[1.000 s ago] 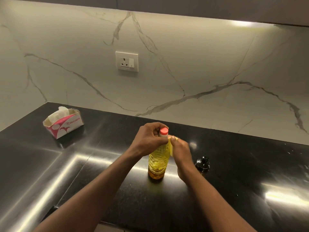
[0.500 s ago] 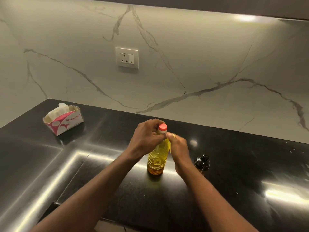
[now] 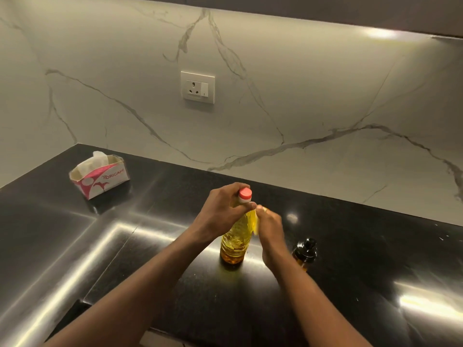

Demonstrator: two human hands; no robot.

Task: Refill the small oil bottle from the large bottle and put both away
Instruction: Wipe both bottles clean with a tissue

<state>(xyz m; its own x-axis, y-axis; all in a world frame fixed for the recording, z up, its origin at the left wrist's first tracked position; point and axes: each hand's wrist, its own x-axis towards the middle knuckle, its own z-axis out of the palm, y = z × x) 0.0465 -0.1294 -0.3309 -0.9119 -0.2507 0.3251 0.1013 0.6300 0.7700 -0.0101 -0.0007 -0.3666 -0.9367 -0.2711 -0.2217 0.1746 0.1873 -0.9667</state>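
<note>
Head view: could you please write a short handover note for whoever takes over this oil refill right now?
Left hand: fingers grip the neck of the large clear plastic bottle of yellow oil, just under its red screw cap.
Right hand: against that bottle's upper side; blurred, grip unclear.
The large bottle stands on the black polished counter; the small amber glass bottle with black top stands just right of the right wrist.
Done: both bottles are out, both tops on.
Left: open both, pour, close, put both away.
</note>
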